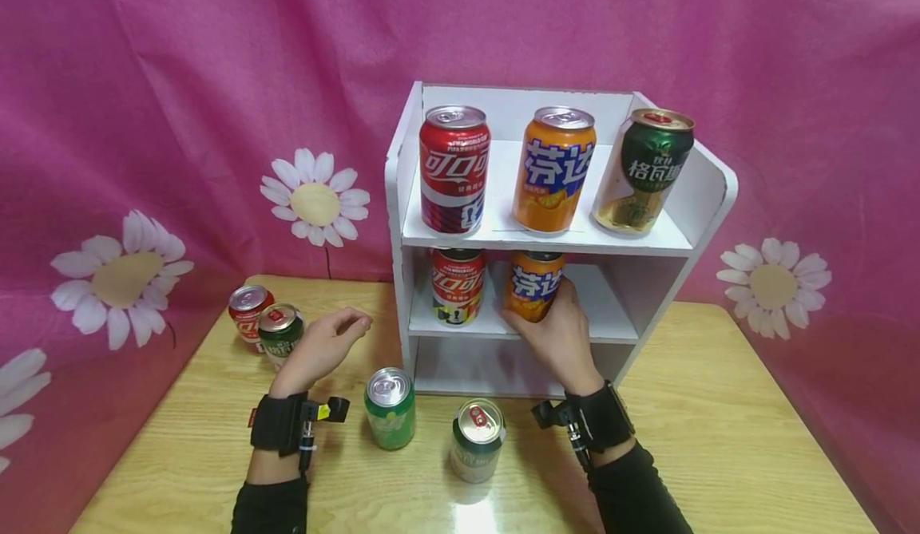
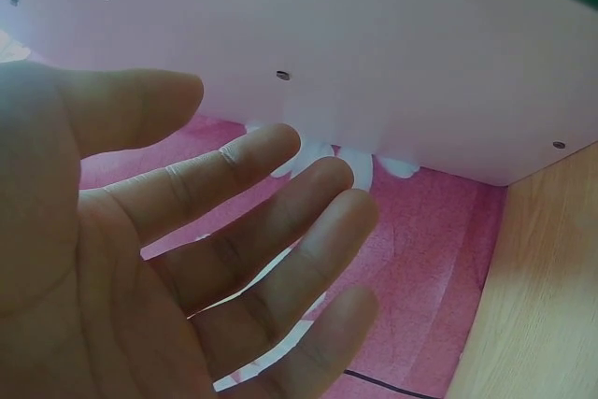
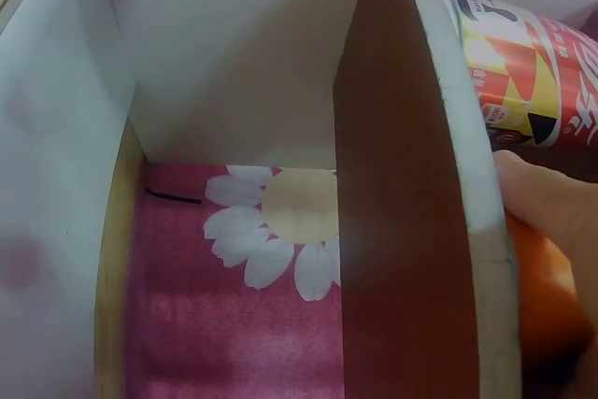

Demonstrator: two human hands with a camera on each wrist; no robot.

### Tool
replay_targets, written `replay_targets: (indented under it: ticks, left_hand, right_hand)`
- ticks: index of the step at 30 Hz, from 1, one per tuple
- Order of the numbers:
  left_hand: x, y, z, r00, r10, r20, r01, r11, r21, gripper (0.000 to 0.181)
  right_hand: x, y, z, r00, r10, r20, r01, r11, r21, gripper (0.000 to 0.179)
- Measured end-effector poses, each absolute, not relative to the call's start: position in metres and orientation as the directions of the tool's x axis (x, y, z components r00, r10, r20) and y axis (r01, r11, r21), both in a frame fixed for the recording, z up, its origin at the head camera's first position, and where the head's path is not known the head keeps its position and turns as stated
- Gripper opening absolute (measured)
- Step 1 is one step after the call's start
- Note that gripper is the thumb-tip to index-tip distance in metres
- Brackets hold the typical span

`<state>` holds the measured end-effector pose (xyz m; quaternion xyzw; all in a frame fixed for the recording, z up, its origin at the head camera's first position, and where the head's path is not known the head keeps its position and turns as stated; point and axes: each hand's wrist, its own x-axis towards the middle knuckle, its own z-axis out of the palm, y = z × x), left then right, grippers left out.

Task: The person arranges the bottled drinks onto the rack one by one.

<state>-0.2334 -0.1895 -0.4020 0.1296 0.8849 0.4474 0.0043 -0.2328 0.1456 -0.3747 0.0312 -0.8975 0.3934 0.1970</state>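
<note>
My right hand (image 1: 559, 334) grips an orange soda can (image 1: 533, 288) on the middle shelf, thumb on its left side and the other fingers round its right. To its left stands a red cola can (image 1: 458, 286), seen also in the right wrist view. In that view, the orange can (image 3: 547, 296) shows only partly behind the shelf board. My left hand (image 1: 327, 348) is held above the table, left of the shelf, holding nothing. Its fingers (image 2: 322, 240) are loosely bent and spread beside the shelf's side panel in the left wrist view.
On the white shelf's (image 1: 398, 191) top level stand a red cola can (image 1: 454, 171), an orange can (image 1: 553, 171) and a green-gold can (image 1: 644, 171). Before it on the table (image 1: 719, 438) are a light green can (image 1: 390, 410) and a dark green can (image 1: 477, 442). Red (image 1: 247, 314) and green (image 1: 279, 330) cans stand left.
</note>
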Motion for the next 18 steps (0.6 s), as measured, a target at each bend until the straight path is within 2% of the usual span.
replay_targets:
  ticks: [18]
  left_hand:
    - [-0.2339, -0.1894, -0.4044, -0.967, 0.232, 0.105, 0.221, 0.560, 0.799, 0.036]
  right_hand:
    - [-0.2323, 0.1477, -0.3730, -0.938, 0.053, 0.342, -0.213, 0.692, -0.690, 0.083]
